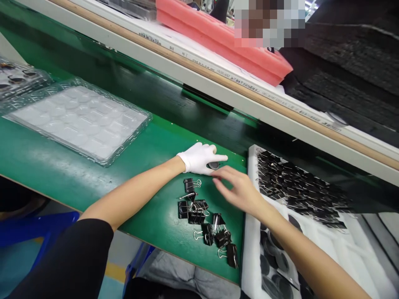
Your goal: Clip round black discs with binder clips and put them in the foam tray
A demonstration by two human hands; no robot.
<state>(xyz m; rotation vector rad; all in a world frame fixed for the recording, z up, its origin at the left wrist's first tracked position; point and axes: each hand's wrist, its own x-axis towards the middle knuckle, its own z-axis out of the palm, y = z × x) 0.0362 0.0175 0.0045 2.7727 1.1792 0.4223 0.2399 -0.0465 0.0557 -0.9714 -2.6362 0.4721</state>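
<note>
My left hand (201,158), in a white glove, is low over the green table with its index finger stretched out. Between its thumb and fingers shows a dark round disc (213,165), partly covered by the glove. My bare right hand (238,189) reaches in from the right, its fingertips at the disc and the glove's thumb; its thumb and index finger are apart, slightly blurred. Nearer me lie several loose black binder clips (197,209), some with their wire handles spread.
A white foam tray (252,207) at the right bears rows of black binder clips (289,182) and dark round discs (274,265). At the left lies a clear plastic tray (84,120) with round hollows. A raised shelf edge (199,74) runs behind, with pink foam (218,37) on the shelf.
</note>
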